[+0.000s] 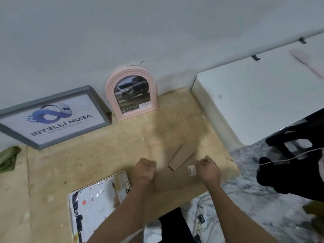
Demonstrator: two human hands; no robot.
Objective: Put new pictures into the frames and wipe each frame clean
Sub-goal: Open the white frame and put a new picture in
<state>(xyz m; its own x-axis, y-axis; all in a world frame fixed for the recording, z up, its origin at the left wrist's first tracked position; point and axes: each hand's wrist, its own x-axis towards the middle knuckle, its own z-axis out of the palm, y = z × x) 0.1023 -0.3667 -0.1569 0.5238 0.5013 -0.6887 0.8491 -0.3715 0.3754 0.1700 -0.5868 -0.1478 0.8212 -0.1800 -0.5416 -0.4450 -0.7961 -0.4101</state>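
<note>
My left hand (144,171) and my right hand (208,170) are both curled into fists at the far corners of a brown backing board (177,179) that lies face down near the table's front edge. The board carries a white sticker (192,170) and a folding stand (182,156). Against the wall lean a grey frame with a blue logo print (52,118) and a pink arched frame with a car picture (132,93). A white-edged frame with a glossy sheet (98,202) lies flat by my left forearm.
The plywood table (52,172) holds a green cloth (7,160) at its left edge. A white cabinet (263,102) stands to the right. A black stool (298,155) with a white cable stands on the marble floor, with cables and a power strip (201,218) below the table.
</note>
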